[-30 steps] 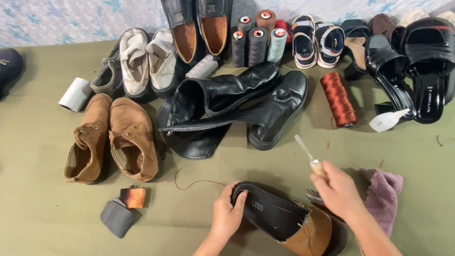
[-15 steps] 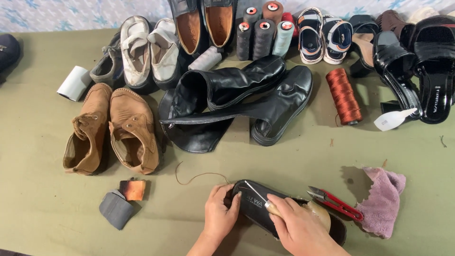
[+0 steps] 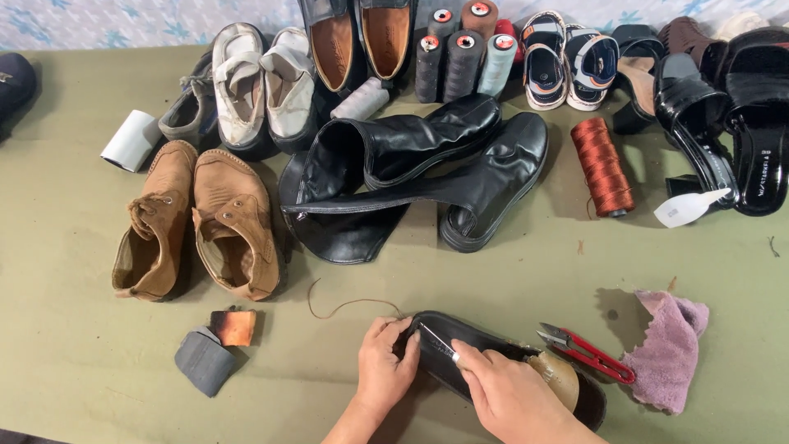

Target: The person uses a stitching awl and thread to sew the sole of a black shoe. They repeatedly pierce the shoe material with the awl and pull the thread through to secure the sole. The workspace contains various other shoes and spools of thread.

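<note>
A thin metal awl [image 3: 437,343] is pinched in the right hand [image 3: 511,399], its tip pressed at the toe of a black shoe [image 3: 477,355], which is gripped and steadied by the left hand [image 3: 385,367]. Stitching appears underway; a firm, controlled push seems needed. Red snips [image 3: 588,353] lie just right of the shoe

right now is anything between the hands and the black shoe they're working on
Nothing visible. The left hand already grips the toe end of the black shoe, and the right hand rests on it, holding a thin metal tool against the upper. The red snips lie to the side, beside the shoe's heel.
</note>
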